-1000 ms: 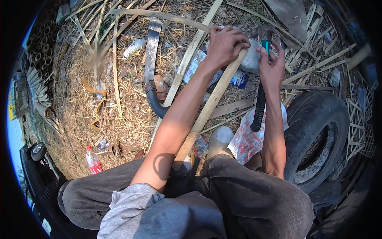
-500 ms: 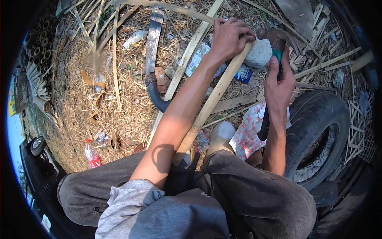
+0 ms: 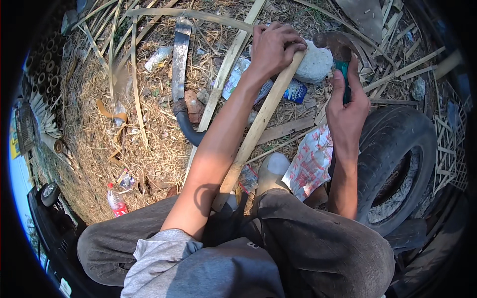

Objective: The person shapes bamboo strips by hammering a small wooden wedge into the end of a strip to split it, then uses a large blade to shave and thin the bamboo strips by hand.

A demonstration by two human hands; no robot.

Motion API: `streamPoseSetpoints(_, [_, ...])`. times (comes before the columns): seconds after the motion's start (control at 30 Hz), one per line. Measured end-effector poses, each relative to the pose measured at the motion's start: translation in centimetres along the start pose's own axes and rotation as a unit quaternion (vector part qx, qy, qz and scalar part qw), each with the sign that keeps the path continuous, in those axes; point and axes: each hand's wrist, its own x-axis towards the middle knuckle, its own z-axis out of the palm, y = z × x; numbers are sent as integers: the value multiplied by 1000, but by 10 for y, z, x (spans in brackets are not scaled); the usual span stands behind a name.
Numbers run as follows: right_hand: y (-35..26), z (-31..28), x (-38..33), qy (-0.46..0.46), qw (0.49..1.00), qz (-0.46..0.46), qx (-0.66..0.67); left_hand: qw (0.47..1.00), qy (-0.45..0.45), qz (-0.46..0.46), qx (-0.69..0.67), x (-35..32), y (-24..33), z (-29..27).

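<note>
My left hand [image 3: 277, 52] is closed round the far end of a thick bamboo strip [image 3: 263, 116], which slants back between my legs. A thinner, bent bamboo strip [image 3: 198, 15] also runs into this hand from the left. Just right of the hand lies a pale stone block [image 3: 314, 64]. In my right hand [image 3: 348, 109] is a claw hammer [image 3: 340, 47], gripped by its green and black handle with the head up. The head overlaps the stone's right edge; whether they touch I cannot tell. My right forearm hides the lower handle.
A long blade with a curved black handle [image 3: 181, 59] lies left of my left arm. At right rests a tyre [image 3: 422, 134]. Around are bamboo strips [image 3: 136, 79], a printed wrapper [image 3: 310, 161], a plastic bottle [image 3: 115, 201] and a brick piece [image 3: 194, 107].
My right hand has turned the hammer more upright, so its head shows more fully beside the stone. My left hand keeps its hold on the strips. The whole view has shifted slightly.
</note>
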Motion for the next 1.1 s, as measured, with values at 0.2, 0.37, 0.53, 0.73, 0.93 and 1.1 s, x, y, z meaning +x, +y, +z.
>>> streamPoseSetpoints(0.2, [-11,6,4,-24,1000,6,15,1000,10,-14,11,1,-5,3])
streamPoseSetpoints(0.37, [-10,0,2,67,993,-52,88,999,-7,-7,-31,-1,-5,-2])
streamPoseSetpoints(0.53, [-9,5,3,9,998,35,53,1000,-16,-7,-23,0,-7,-4])
streamPoseSetpoints(0.73, [7,16,-2,35,999,-26,21,999,-14,-10,-27,0,-5,-2])
streamPoseSetpoints(0.93, [-7,4,10,32,999,-21,29,999,-14,-11,-29,0,-8,0])
streamPoseSetpoints(1.1, [-3,10,6,24,999,-25,-5,1000,-14,-5,-25,0,-7,-2])
